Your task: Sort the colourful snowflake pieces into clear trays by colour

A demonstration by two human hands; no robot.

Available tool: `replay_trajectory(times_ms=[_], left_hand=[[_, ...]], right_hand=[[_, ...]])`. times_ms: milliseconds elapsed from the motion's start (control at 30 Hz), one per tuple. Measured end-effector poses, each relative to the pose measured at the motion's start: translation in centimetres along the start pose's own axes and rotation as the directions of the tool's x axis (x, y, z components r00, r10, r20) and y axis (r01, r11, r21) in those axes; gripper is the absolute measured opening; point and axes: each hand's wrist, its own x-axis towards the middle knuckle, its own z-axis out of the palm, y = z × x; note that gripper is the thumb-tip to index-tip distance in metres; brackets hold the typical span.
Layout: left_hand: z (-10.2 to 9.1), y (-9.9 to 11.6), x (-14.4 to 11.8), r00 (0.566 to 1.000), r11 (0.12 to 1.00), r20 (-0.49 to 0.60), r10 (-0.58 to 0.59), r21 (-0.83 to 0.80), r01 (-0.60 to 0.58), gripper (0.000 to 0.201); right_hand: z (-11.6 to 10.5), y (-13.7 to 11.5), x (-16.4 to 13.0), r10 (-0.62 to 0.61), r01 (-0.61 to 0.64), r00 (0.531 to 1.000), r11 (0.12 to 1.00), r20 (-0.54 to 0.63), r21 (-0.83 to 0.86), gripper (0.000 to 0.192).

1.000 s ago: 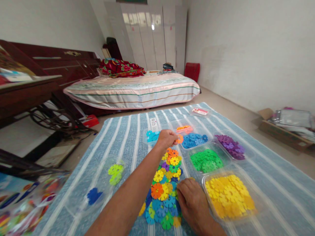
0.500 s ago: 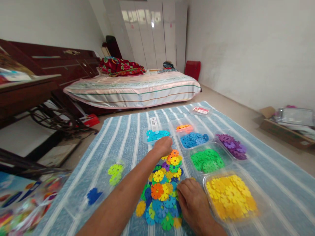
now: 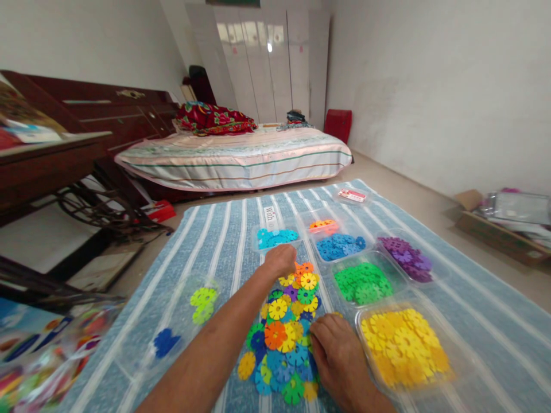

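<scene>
A heap of mixed coloured snowflake discs (image 3: pixel 278 335) lies on a blue striped blanket (image 3: pixel 215 241). My left hand (image 3: pixel 279 261) reaches forward, knuckles up, fingers curled down onto the heap's far end; what it grips is hidden. My right hand (image 3: pixel 340 355) rests on the heap's right edge, fingers loosely bent, next to a clear tray of yellow discs (image 3: pixel 404 344). Beyond it stand trays of green discs (image 3: pixel 364 282), purple discs (image 3: pixel 407 258), blue discs (image 3: pixel 338 246), orange discs (image 3: pixel 322 225) and cyan discs (image 3: pixel 275 237).
A clear tray at the left holds lime discs (image 3: pixel 202 298) and a dark blue disc (image 3: pixel 165 341). A colourful plastic bag (image 3: pixel 38 350) lies at the lower left. A low bed (image 3: pixel 232 152) stands behind the blanket, a wooden desk (image 3: pixel 43 166) left, a cardboard box (image 3: pixel 499 229) right.
My left hand held an orange disc up by the orange tray, then drew back empty of it and came down onto the heap's far end. My right hand has stayed put.
</scene>
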Motion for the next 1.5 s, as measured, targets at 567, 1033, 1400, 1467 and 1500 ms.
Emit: replay_trajectory(times_ms=[567,1033,1400,1467,1500], left_hand=[[-2.9,2.5,3.3,0.992,0.972,-0.125,-0.033,-0.234,0.003,0.023],[1.1,1.1,2.9,0.976,0.988,0.181,0.121,-0.119,-0.100,0.035],[2.0,0.5,2.8,0.984,0.968,0.105,0.146,-0.218,-0.120,0.023],[2.0,0.4,2.8,0.983,0.962,0.085,0.161,-0.238,-0.137,0.025],[2.0,0.4,2.8,0.983,0.958,0.079,0.168,-0.247,-0.144,0.026]], right_hand=[[0.0,-0.1,0.3,-0.007,0.007,1.000,1.000,-0.021,0.011,0.015],[-0.1,-0.1,0.3,-0.004,0.004,1.000,1.000,-0.006,0.019,0.016],[-0.1,-0.1,0.1,0.017,-0.018,1.000,0.999,0.021,0.029,0.015],[0.0,-0.1,0.0,0.018,-0.019,1.000,0.999,0.024,0.032,0.015],[0.0,0.0,0.0,0.019,-0.020,0.999,0.999,0.026,0.034,0.015]])
